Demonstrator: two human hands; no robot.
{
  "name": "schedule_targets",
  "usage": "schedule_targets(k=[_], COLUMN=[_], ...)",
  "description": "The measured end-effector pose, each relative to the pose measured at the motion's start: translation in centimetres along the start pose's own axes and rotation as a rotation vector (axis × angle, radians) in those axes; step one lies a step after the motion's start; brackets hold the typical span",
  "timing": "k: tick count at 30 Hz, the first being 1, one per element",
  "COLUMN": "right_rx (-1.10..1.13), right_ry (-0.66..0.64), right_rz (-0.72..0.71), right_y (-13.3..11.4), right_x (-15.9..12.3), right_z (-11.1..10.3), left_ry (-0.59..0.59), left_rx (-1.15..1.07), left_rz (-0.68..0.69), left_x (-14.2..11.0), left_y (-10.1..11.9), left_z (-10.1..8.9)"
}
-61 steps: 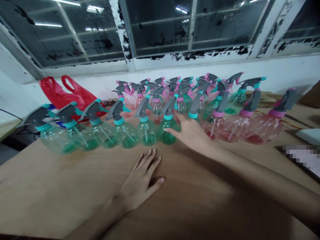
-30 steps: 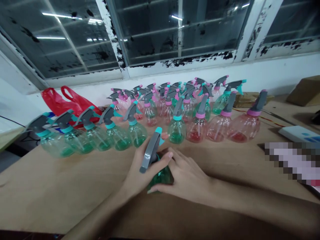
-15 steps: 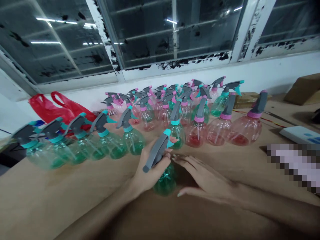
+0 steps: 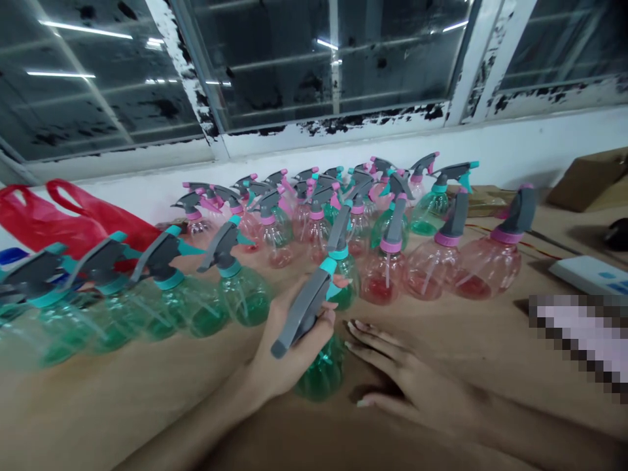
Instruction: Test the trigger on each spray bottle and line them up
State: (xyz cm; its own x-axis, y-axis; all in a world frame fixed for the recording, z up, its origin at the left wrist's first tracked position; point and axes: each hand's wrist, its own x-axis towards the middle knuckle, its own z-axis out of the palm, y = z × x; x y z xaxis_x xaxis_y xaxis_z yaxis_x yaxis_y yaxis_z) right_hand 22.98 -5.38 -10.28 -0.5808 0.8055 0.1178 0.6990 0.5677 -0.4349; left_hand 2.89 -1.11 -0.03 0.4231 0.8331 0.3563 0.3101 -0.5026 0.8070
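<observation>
My left hand [image 4: 294, 333] is wrapped round the neck of a green spray bottle [image 4: 321, 376] with a grey and turquoise trigger head. The bottle stands close to me, its nozzle pointing away. To its right, my right hand [image 4: 402, 366] is held low at the table with fingers stretched, apart from the bottle and holding nothing. Just beyond my left hand stands another green spray bottle [image 4: 347, 275]. A row of green spray bottles [image 4: 245, 297] reaches off to the left. Pink spray bottles [image 4: 385, 278] with some red liquid stand to the right.
Behind stand several more pink and green bottles [image 4: 277, 242], close together by the wall. A red plastic bag [image 4: 88, 226] lies at the left. On the right are a white box [image 4: 589, 275], a blurred-out pinkish object [image 4: 579, 333] and a cardboard box [image 4: 589, 176].
The view has shifted, so the left row appears further left and larger. My left hand keeps its grip on the green bottle. My right hand sits slightly further from it.
</observation>
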Motion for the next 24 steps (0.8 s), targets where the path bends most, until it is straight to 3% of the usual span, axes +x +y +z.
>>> schedule_targets(k=[11,24], right_rx=[0.028,0.011], right_ry=[-0.004,0.005], right_rz=[0.001,0.018], right_y=[0.46,0.36], right_x=[-0.29,-0.34], right_z=[0.26,0.41], left_ry=[0.065,0.043], left_rx=[0.085,0.069], left_rz=[0.103,-0.019], left_x=[0.21,0.00], left_y=[-0.05,0.17], left_z=[-0.07,-0.07])
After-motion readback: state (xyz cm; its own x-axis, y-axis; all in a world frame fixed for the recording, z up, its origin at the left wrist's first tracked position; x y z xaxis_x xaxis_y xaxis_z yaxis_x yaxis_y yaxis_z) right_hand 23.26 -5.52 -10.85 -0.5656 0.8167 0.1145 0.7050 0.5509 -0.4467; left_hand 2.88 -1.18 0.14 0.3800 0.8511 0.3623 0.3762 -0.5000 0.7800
